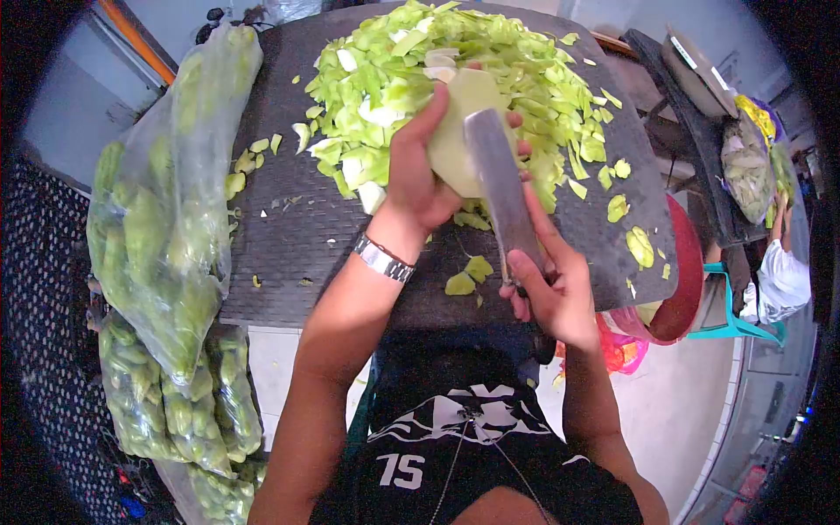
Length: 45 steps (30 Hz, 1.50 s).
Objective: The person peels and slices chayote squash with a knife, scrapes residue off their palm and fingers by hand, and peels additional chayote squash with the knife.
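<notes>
The left hand (418,166) curls around a vegetable (457,131) above the table (289,271); the right hand (558,287) grips a knife (497,171) near the front edge. Scrap-dotted tabletop separates peelings (547,96) from a bag (171,192).

A dark, woven-textured table (293,262) carries a broad heap of pale green peelings (372,96), with loose scraps (640,248) scattered around the heap.

We're in a blk top (577,492) w/ white graphic (506,430) & white block chars (401,471), thin silver chain (450,475) down the front, silver metal-link band (381,259) on L wrist; our L hand (416,171) & R hand (564,284) bare.
</notes>
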{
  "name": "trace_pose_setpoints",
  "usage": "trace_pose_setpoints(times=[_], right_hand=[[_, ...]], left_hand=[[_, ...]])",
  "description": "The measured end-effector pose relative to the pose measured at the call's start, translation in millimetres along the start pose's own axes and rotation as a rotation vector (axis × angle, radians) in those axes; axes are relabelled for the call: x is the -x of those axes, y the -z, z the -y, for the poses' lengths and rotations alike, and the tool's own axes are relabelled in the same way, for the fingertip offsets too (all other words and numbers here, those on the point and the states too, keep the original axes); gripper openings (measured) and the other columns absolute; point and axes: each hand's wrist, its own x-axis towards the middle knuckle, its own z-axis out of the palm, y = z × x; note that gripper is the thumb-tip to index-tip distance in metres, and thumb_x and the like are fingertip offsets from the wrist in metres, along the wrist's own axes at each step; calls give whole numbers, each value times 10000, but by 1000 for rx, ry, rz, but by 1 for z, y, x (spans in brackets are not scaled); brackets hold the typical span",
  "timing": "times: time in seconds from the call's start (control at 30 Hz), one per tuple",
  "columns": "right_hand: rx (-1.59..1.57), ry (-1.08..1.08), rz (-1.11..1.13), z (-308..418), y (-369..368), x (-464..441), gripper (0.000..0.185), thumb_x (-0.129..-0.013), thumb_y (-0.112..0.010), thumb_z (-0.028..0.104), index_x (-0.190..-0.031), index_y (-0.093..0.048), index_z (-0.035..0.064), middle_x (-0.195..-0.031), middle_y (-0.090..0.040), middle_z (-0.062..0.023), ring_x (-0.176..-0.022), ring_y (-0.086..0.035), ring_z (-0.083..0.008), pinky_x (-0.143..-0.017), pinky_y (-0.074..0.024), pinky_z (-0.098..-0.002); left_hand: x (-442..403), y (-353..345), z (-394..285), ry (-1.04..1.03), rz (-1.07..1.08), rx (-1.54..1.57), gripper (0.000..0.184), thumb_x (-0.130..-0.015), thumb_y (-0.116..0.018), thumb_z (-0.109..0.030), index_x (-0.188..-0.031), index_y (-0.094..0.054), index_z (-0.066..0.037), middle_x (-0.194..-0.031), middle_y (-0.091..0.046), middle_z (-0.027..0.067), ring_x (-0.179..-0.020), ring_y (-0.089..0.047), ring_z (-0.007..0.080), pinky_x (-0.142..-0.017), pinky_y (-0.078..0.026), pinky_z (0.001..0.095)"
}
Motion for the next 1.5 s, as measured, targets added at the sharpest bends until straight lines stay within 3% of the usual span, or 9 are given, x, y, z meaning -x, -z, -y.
trace_pose_setpoints(times=[0.13, 0.23, 0.47, 0.57, 0.83, 0.9, 1.1, 1.33, 1.5], right_hand=[[-6, -56, -22, 2, 4, 11, 700, -1031, -561, 34, -1654, -272, 174, -916, -685, -51, -589, -602, -78, -471, -479, -231], [33, -68, -32, -3, 1, 14, 698, -1027, -587, 90, -1647, -297, 225, -768, -680, -35, -549, -605, -86, -497, -511, -268], [133, -51, -43, -1, 1, 22, 690, -1024, -598, 112, -1640, -318, 252, -682, -672, -16, -533, -621, -91, -516, -534, -285], [105, -52, -40, -3, 1, 21, 683, -1030, -556, 49, -1647, -297, 184, -910, -691, -53, -576, -607, -81, -483, -488, -230], [-22, -89, -13, -10, -3, 22, 691, -1040, -586, 101, -1646, -296, 265, -854, -710, -51, -553, -618, -89, -490, -523, -266], [-64, -98, -21, -16, 0, 17, 702, -1046, -582, 108, -1653, -271, 270, -866, -707, -55, -536, -601, -88, -473, -507, -257], [-294, -60, 39, -23, -10, 15, 715, -1056, -543, 72, -1665, -173, 127, -958, -669, -94, -613, -632, -128, -404, -473, -257], [-603, -104, 204, -3, -14, 6, 746, -1054, -572, 120, -1669, -150, 148, -733, -665, -79, -479, -568, -135, -383, -441, -270], [-420, -37, 32, 4, 1, 3, 625, -1045, -583, 109, -1603, -301, 96, -798, -675, -89, -534, -595, -132, -434, -463, -258]], left_hand=[[-1, 2, -7, -89, -22, 35, 585, -1072, -434, -540, -1538, -376, -191, -1246, -636, 241, -1090, -678, 424, -977, -553, 547], [-3, 12, -7, -101, 1, -50, 635, -1055, -440, -566, -1562, -372, -190, -1374, -569, 270, -1179, -639, 478, -1005, -523, 651], [-4, 9, -5, -142, -35, -113, 609, -1058, -450, -526, -1564, -362, -199, -1315, -594, 247, -1137, -654, 466, -976, -541, 646], [-1, 6, -5, -134, -9, -150, 608, -1053, -465, -519, -1558, -368, -194, -1303, -598, 252, -1124, -660, 460, -965, -548, 642], [2, 1, -4, -58, -61, -24, 546, -1066, -464, -485, -1524, -403, -193, -1179, -637, 203, -1004, -705, 399, -874, -598, 546], [1, 1, 3, -65, -58, -88, 577, -1058, -467, -513, -1503, -412, -149, -1253, -614, 238, -1064, -683, 430, -930, -574, 595], [-1, 8, 8, -104, -70, -61, 603, -1060, -448, -550, -1491, -408, -130, -1249, -613, 234, -1071, -678, 419, -912, -588, 592], [-1, -9, 29, -173, -174, -183, 653, -1060, -405, -597, -1498, -407, -112, -1273, -615, 224, -1097, -675, 410, -945, -570, 583], [-4, 13, 13, -223, -172, 84, 714, -1050, -406, -604, -1465, -466, -26, -1383, -593, 239, -1224, -620, 430, -1063, -498, 565]])
